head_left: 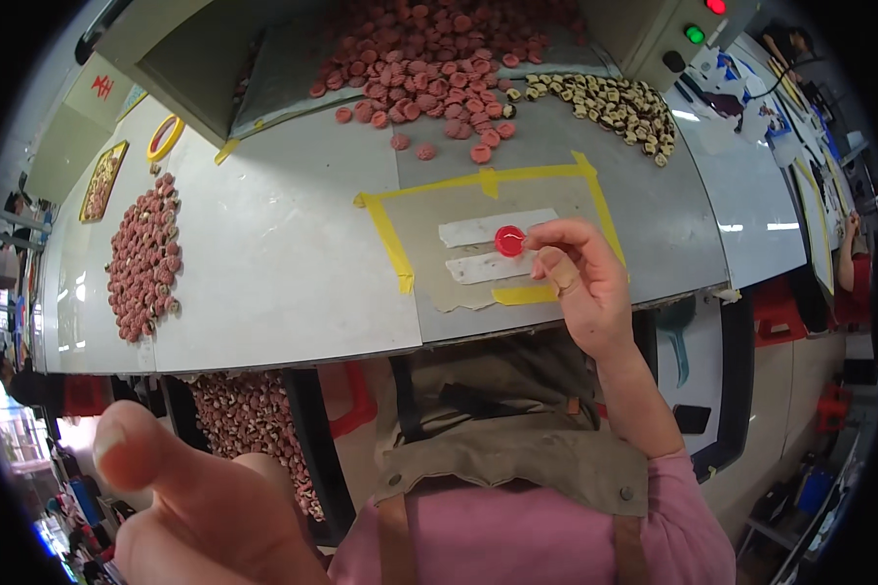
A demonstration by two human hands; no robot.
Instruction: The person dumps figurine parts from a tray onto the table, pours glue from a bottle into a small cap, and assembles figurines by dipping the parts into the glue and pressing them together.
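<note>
Between the thumb and fingertips of my right hand is a small round red disc, with a thin shiny line across its face. A tan plaster wraps a finger of that hand. Beneath the disc, two white strips lie on a grey-brown sheet edged with yellow tape. My left hand is raised close to the camera, in front of the table's near edge. One of its digits sticks out, and nothing shows in it; its other fingers are partly hidden.
A heap of pink ribbed round pieces spills from a grey machine at the back. Cream-and-dark pieces lie right of it. Brownish-pink pieces cover the table's left. A bin of pieces stands below, left of my lap.
</note>
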